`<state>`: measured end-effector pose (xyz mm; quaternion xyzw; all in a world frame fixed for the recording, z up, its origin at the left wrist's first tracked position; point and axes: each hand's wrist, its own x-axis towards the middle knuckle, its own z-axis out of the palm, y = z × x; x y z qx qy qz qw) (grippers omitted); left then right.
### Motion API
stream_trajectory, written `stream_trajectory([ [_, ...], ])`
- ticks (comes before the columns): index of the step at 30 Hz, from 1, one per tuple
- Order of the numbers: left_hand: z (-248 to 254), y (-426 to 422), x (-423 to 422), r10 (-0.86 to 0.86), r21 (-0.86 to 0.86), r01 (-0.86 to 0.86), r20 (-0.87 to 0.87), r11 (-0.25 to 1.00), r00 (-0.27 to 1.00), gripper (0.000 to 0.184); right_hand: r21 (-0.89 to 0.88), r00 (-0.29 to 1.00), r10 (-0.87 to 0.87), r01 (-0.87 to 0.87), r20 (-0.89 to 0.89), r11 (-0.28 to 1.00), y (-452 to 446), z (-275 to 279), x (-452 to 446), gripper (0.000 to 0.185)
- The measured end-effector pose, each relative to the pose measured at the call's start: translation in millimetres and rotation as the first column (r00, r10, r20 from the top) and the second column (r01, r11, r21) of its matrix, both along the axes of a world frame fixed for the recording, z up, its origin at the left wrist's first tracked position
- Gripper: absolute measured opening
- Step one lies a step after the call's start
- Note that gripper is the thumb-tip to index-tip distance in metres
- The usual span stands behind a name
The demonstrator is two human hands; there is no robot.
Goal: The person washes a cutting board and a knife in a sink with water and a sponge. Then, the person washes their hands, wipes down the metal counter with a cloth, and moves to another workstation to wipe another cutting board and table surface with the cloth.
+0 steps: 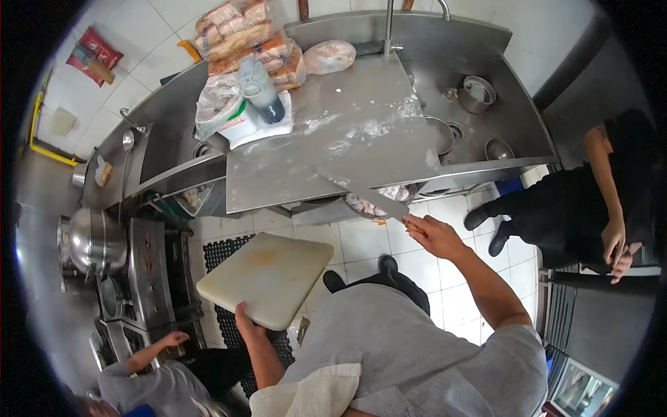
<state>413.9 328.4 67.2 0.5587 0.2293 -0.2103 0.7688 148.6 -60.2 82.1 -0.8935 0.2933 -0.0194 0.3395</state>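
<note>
My left hand point(249, 324) grips the lower edge of a thick, off-white cutting board point(267, 278). A brownish stain marks the board, which is held tilted in front of the steel counter point(333, 139). In my right hand point(436, 238) is a knife point(379, 199), its blade pointing left over the counter's front edge. Smears of white powder or paste lie on the counter. Below the blade, under the counter edge, a container of pale pinkish pieces point(389, 194) partly shows; I cannot make out what they are.
Bagged bread-like packs point(240, 35), a blue-grey bottle point(262, 94) and a white tub point(236, 121) stand at the back left. A pot point(476, 94) sits in the right sink. Co-workers are at right point(590, 201) and lower left point(153, 382). Large steel pots point(97, 240) stand left.
</note>
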Motion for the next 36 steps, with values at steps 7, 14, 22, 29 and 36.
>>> stream_trajectory([
  [7,-9,-16,-33,-0.002,-0.029,0.004,0.061,1.000,0.998,0.056,0.029,0.902,-0.419,0.418,0.106,0.908,-138,0,-69,0.039],
  [14,-41,-34,-47,-0.001,-0.054,0.000,-0.029,0.999,1.000,0.054,-0.051,0.979,-0.057,0.068,0.196,0.996,-89,-8,-46,0.036],
  [22,-56,-55,-47,-0.071,-0.150,0.057,-0.092,0.987,0.993,0.054,-0.042,0.983,-0.114,0.122,0.144,0.992,-85,-39,-5,0.033],
  [29,-66,-58,-30,-0.069,-0.099,0.060,-0.096,0.993,0.993,0.051,-0.167,0.864,-0.480,0.501,0.150,0.849,-138,-5,-37,0.038],
  [36,-68,-54,-8,-0.094,-0.064,0.085,-0.150,0.994,0.984,0.046,-0.102,0.986,0.026,-0.009,0.165,0.995,-29,-8,31,0.037],
])
